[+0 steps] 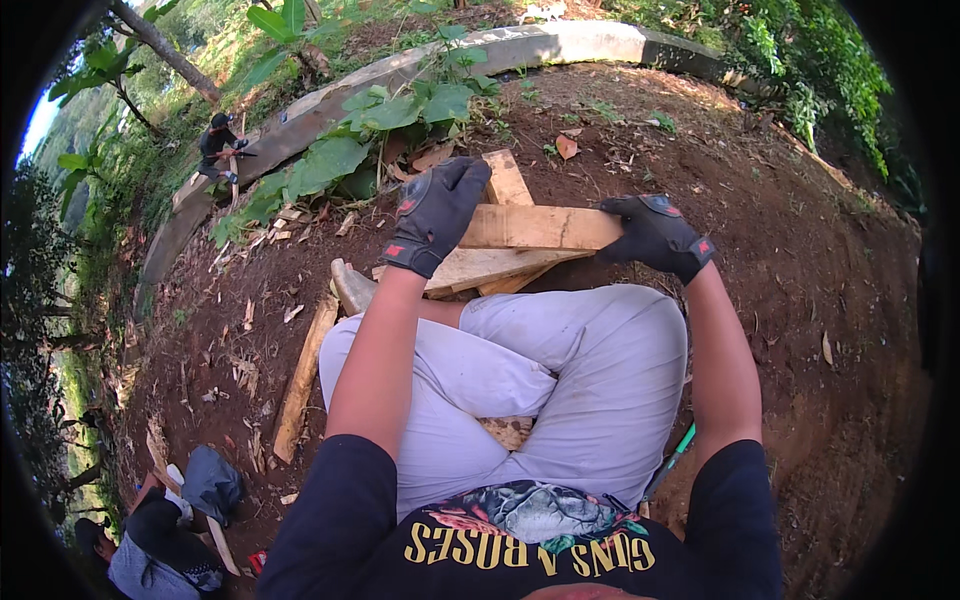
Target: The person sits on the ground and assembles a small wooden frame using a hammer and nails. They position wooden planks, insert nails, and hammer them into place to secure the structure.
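A short wooden block point(540, 228) is held level between my two hands, above my crossed legs. My left hand point(437, 215), in a dark work glove, is closed around its left end. The gloved right hand point(655, 235) grips the right end, its fingers wrapped over the wood. Beneath the block lies a wider pale board point(480, 268). Another wooden beam point(508, 178) runs crosswise under both and sticks out on the far side. Whether the block touches the wood below cannot be made out.
A wood strip point(305, 380) lies on the soil left of my legs. A green-handled tool point(672, 460) is by my right thigh. Wood chips litter the ground. Beyond are leafy plants point(330, 165) and a curved concrete curb point(590, 42). Two people point(215, 150) sit at the left.
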Tool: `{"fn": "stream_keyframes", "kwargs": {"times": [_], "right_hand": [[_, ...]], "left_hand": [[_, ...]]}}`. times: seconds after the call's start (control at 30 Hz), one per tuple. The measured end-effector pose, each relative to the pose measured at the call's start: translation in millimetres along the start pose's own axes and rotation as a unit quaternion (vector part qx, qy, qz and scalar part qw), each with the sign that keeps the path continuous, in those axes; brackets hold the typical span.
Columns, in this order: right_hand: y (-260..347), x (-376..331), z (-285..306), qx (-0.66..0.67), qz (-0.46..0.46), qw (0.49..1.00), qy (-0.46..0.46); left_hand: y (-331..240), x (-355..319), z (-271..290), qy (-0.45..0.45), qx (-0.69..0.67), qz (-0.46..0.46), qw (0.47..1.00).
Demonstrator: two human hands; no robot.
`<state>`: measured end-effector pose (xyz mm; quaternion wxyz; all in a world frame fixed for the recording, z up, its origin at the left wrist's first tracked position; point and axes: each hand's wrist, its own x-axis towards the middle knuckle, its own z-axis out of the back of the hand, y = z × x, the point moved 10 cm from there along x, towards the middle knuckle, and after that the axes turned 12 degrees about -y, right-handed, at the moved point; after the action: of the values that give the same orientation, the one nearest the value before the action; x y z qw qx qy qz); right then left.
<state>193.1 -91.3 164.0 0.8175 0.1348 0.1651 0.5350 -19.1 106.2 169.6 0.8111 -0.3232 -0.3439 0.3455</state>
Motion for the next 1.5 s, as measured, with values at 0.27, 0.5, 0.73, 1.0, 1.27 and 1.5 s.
{"fn": "stream_keyframes", "kwargs": {"times": [0.27, 0.5, 0.73, 1.0, 1.27, 1.5], "right_hand": [[40, 100, -122, -0.008, 0.1, 0.99, 0.098], [2, 102, -116, 0.142, 0.01, 0.985, 0.098], [-9, 102, -112, 0.138, 0.016, 0.985, 0.105], [-4, 99, -105, 0.112, 0.028, 0.992, 0.057], [-9, 101, -113, 0.151, 0.008, 0.985, 0.077], [-3, 96, -102, 0.408, -0.143, 0.896, 0.096]], "left_hand": [[92, -26, -95, 0.285, 0.259, 0.05, 0.922], [97, -26, -104, 0.322, 0.271, 0.082, 0.903], [105, -29, -103, 0.306, 0.307, 0.074, 0.898], [96, -31, -104, 0.261, 0.312, 0.049, 0.912], [82, -32, -112, 0.286, 0.269, 0.064, 0.917], [89, -18, -99, 0.213, 0.163, 0.115, 0.957]]}}
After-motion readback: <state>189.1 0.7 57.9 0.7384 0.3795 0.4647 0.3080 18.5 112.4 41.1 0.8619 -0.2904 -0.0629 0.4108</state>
